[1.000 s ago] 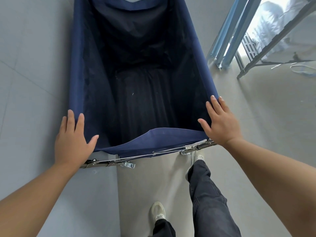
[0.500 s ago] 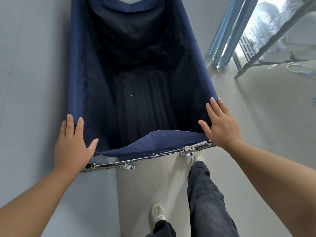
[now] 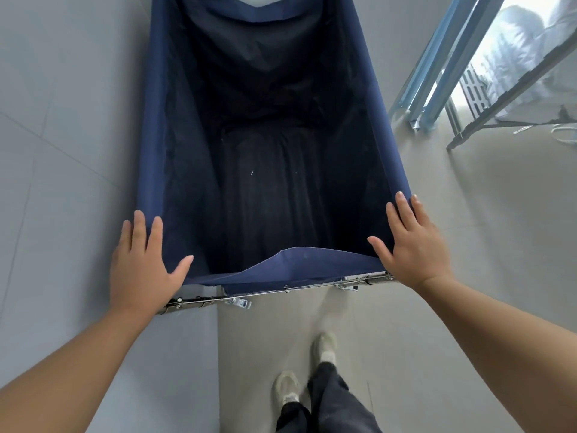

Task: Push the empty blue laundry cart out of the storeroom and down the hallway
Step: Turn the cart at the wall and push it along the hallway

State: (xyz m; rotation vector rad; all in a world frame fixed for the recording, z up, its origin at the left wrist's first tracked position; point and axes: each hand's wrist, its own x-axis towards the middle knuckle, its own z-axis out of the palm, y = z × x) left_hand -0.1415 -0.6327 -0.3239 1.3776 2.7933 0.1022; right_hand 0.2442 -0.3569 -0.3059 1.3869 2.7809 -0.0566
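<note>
The blue laundry cart fills the middle of the view, a deep navy fabric bag on a chrome frame with nothing inside. My left hand lies flat on the near left corner of its rim, fingers straight and pointing forward. My right hand presses flat on the near right corner in the same way. A chrome bar with clamps runs between the two hands along the near edge, and the fabric sags over it.
A grey wall runs close along the cart's left side. To the right stand a light blue door frame and a dark metal rack leg. Pale floor tiles stretch to the right. My shoes are below the cart.
The cart and both hands have rolled forward past the blue door frame, which has slid nearer in view. My feet have changed step. Both hands hold the same flat position on the rim.
</note>
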